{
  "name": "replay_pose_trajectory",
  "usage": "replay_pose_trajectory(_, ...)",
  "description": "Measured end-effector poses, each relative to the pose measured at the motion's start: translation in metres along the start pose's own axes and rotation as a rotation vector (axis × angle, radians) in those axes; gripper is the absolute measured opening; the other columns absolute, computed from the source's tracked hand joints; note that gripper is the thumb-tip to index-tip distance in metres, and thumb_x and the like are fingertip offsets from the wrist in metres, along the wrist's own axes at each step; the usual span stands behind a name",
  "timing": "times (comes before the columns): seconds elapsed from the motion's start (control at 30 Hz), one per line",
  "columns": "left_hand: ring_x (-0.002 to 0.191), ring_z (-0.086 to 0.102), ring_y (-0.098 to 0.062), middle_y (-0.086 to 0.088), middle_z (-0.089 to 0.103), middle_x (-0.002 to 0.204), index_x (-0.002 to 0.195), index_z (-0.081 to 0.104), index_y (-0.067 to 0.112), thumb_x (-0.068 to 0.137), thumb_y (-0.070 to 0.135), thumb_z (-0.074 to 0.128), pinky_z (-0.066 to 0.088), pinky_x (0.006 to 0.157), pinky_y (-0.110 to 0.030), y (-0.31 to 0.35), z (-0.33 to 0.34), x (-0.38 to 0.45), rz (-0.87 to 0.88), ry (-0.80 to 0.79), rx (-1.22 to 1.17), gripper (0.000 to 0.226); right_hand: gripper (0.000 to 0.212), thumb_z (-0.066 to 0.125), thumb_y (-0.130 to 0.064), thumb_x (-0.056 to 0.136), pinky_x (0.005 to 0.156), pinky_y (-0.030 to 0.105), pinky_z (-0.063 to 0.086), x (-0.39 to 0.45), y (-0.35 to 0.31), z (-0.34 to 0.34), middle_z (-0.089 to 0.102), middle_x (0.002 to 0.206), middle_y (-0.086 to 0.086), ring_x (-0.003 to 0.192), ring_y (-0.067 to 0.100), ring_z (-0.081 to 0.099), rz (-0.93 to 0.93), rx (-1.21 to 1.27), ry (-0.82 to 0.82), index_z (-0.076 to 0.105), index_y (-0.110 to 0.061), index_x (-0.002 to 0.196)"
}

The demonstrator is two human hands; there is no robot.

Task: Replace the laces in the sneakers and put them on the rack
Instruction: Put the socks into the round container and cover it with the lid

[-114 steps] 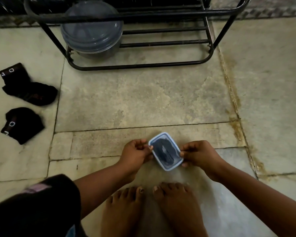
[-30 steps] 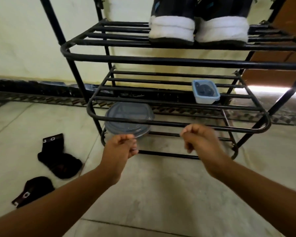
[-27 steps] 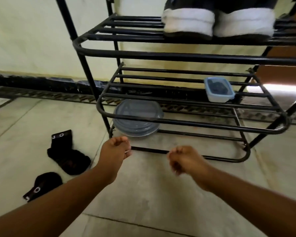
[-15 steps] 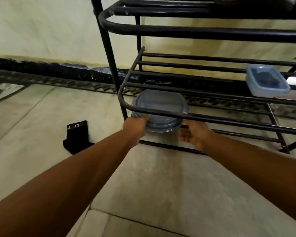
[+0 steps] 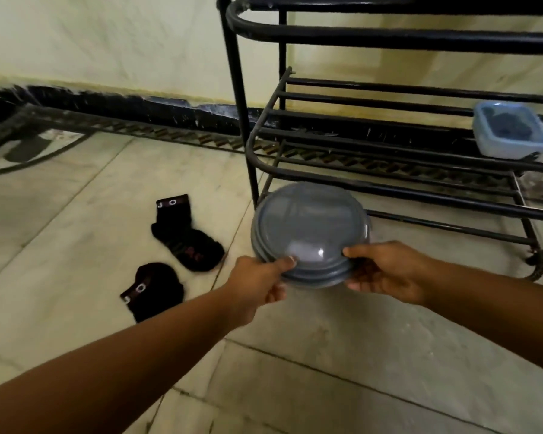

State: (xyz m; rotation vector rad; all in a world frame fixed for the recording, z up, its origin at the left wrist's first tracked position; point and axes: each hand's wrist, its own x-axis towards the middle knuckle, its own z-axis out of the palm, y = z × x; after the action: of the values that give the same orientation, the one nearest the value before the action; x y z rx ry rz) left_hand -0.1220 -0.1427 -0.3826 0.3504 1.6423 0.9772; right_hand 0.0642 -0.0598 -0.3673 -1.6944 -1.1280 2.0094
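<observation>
Round grey lidded container (image 5: 309,234), held just off the floor, in front of the lowest tier of the black metal rack (image 5: 389,142), its far edge close to the rack's front bar. Lid level and facing up; no long axis to speak of, being round, so no turning needed before any move. Contents hidden under the cloudy lid.

Gripped at the near rim from both sides: left hand (image 5: 257,285) on the near-left edge, thumb lying on top of the lid and fingers curled beneath; right hand (image 5: 386,270) on the near-right edge, thumb on the lid, fingers tucked under the base. Both clamped on it, about equally near, the container lying straight ahead of and between them. Judged as midway through being drawn out from under the rack toward the body; clear floor directly below and nearer, so a straight pull back and down seems enough.

Small blue rectangular box (image 5: 510,130), dark contents inside, resting on the middle shelf at far right, well apart from the hands. Two black socks (image 5: 182,236) on the stone floor to the left, near the left forearm. No sneakers or laces visible anywhere.
</observation>
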Motion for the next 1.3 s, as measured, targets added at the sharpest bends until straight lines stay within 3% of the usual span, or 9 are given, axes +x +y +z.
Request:
replay_pose_trajectory(0.2,0.091,0.063,-0.024,-0.008,0.063,0.095,0.097,0.057,0.007,0.09,0.031,0.062,0.056,0.077,-0.037,-0.021,-0.04,-0.059,0.017,0.044,0.066,0.026,0.021,0.063,-0.008,0.085,0.073,0.038,0.056,-0.045,0.028,0.003,0.065,0.087,0.019,0.077,0.029,0.065,0.042,-0.133,-0.095,0.06,0.002,0.104)
replay_pose_trajectory(0.33,0.095,0.063,-0.028,-0.012,0.064,0.104,0.101,0.057,0.005,0.09,0.025,0.063,0.056,0.082,-0.042,-0.023,-0.076,-0.082,0.04,0.092,0.017,0.024,0.023,0.062,-0.006,0.086,0.075,0.038,0.057,-0.07,0.032,0.017,0.065,0.095,0.02,0.082,0.031,0.067,0.023,-0.297,-0.192,0.058,0.003,0.107)
replay_pose_trajectory(0.43,0.093,0.063,-0.025,-0.01,0.064,0.104,0.109,0.057,0.005,0.087,0.023,0.066,0.055,0.071,-0.035,-0.043,-0.095,-0.104,0.017,0.091,0.052,0.03,0.024,0.062,-0.006,0.087,0.081,0.041,0.056,-0.09,0.045,0.026,0.064,0.104,0.023,0.091,0.034,0.066,0.022,-0.432,-0.208,0.057,0.002,0.109)
replay_pose_trajectory(0.57,0.082,0.066,-0.02,-0.012,0.067,0.1,0.103,0.056,0.004,0.085,0.02,0.069,0.056,0.061,-0.03,-0.07,-0.099,-0.12,-0.029,-0.042,0.079,0.027,0.024,0.063,-0.006,0.088,0.073,0.037,0.058,-0.102,0.067,0.019,0.065,0.1,0.019,0.086,0.032,0.068,-0.012,-0.601,-0.111,0.057,-0.002,0.111)
replay_pose_trajectory(0.8,0.083,0.068,-0.022,-0.015,0.067,0.101,0.113,0.053,0.003,0.076,0.022,0.077,0.059,0.074,-0.032,-0.108,-0.104,-0.116,-0.17,-0.235,0.252,0.048,0.048,0.071,-0.023,0.082,0.068,0.026,0.047,-0.077,0.084,0.042,0.058,0.102,-0.004,0.091,0.012,0.057,-0.18,-0.465,-0.079,0.053,-0.021,0.127)
replay_pose_trajectory(0.87,0.086,0.068,-0.02,-0.012,0.068,0.103,0.114,0.056,0.008,0.075,0.034,0.077,0.058,0.077,-0.032,-0.119,-0.107,-0.114,-0.154,-0.291,0.388,0.051,0.05,0.072,-0.019,0.082,0.075,0.027,0.049,-0.072,0.086,0.052,0.056,0.104,-0.005,0.092,0.012,0.056,-0.194,-0.474,-0.088,0.051,-0.021,0.128)
replay_pose_trajectory(1.03,0.085,0.063,-0.015,-0.003,0.067,0.101,0.107,0.064,0.018,0.057,0.088,0.052,0.051,0.074,-0.028,-0.123,-0.113,-0.099,0.12,-0.429,1.281,0.087,0.053,0.069,-0.005,0.083,0.093,0.041,0.05,-0.072,0.099,0.056,0.053,0.115,0.003,0.106,0.025,0.055,-0.101,-0.493,-0.166,0.05,-0.022,0.13)
replay_pose_trajectory(1.2,0.106,0.056,-0.006,0.006,0.06,0.119,0.119,0.055,0.027,0.09,0.056,0.032,0.046,0.096,-0.031,-0.085,-0.077,-0.083,0.265,-0.258,0.493,0.047,0.047,0.066,0.006,0.08,0.086,0.045,0.055,-0.072,0.093,0.052,0.05,0.117,0.008,0.104,0.03,0.055,-0.081,-0.51,-0.24,0.052,-0.023,0.114)
replay_pose_trajectory(1.3,0.12,0.051,-0.011,0.001,0.054,0.134,0.133,0.05,0.025,0.101,0.045,0.018,0.041,0.1,-0.027,-0.1,-0.054,-0.084,0.205,-0.427,0.549,0.049,0.047,0.064,0.009,0.079,0.081,0.04,0.057,-0.078,0.084,0.054,0.05,0.114,0.009,0.101,0.029,0.056,-0.136,-0.537,-0.292,0.051,-0.02,0.113)
